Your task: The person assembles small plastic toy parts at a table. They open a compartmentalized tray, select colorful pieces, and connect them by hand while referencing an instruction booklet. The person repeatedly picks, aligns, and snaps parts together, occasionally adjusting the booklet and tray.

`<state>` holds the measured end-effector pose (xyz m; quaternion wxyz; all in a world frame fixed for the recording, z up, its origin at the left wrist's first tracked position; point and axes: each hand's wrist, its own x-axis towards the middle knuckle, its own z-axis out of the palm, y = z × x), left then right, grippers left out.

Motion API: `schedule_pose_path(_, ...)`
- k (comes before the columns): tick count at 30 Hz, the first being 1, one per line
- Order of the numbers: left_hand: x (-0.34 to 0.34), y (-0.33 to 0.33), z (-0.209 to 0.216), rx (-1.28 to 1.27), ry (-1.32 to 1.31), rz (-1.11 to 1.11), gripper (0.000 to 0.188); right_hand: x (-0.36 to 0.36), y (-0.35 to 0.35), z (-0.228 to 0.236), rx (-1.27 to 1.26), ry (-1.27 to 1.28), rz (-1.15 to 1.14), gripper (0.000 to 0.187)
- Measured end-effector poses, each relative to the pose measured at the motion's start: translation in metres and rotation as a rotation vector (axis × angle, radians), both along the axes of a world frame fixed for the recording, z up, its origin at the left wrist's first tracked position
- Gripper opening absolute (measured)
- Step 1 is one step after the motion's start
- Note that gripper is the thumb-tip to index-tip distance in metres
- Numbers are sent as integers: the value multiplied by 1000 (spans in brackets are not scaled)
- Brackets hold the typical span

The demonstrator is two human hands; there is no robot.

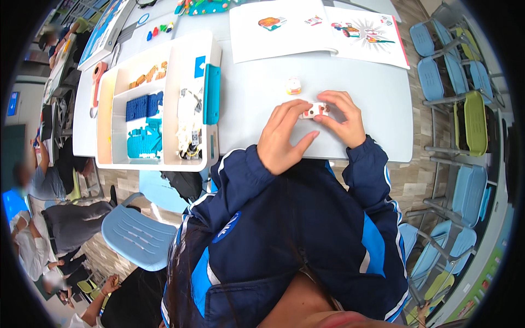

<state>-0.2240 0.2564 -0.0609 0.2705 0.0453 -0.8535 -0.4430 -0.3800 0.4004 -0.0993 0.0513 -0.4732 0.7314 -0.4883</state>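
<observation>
- Wood-patterned floor (424, 63) shows around a pale grey table (372, 126), with a row of blue chairs (467, 191) and a green chair (471, 123) along the right side of the frame.
- At the left edge and lower left, other people (79, 221) stand or sit, blurred in places; a light-blue chair (139, 238) is at lower left.
- Across the upper centre and upper right of the frame lies an open booklet (279, 46) with coloured pictures on white pages.
- Left of centre sits a white tray (150, 165) with a teal panel (212, 94) along its right side. Its compartments hold tan pieces (149, 76), dark blue bricks (143, 107), teal bricks (145, 139) and a jumble of white and black pieces (188, 126).
- Small coloured pieces (159, 30) stand above the tray.
- Just right of the frame's centre line, in the upper half, a small white block (314, 111) with brown spots is between the two hands.
- Left hand (284, 131): fingertips at the block's left end, thumb spread well away.
- Right hand (344, 116): forefinger and thumb curve around the right end; whether they grip it, I cannot tell.
- Near them, slightly above, stands a small white piece (293, 86) with pink and yellow.
</observation>
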Motion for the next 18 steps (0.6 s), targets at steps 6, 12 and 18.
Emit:
schedule_pose_path(6,-36,-13,-33,-116,33,-105,54,1,1,-7,-14,2,6,17)
schedule_pose_path(12,-26,-23,-44,3,-47,-110,54,20,-11,-7,-72,-24,-19,14)
schedule_pose_path(18,-7,-33,-47,110,-94,-70,41,46,-29,-3,-102,98,-68,13)
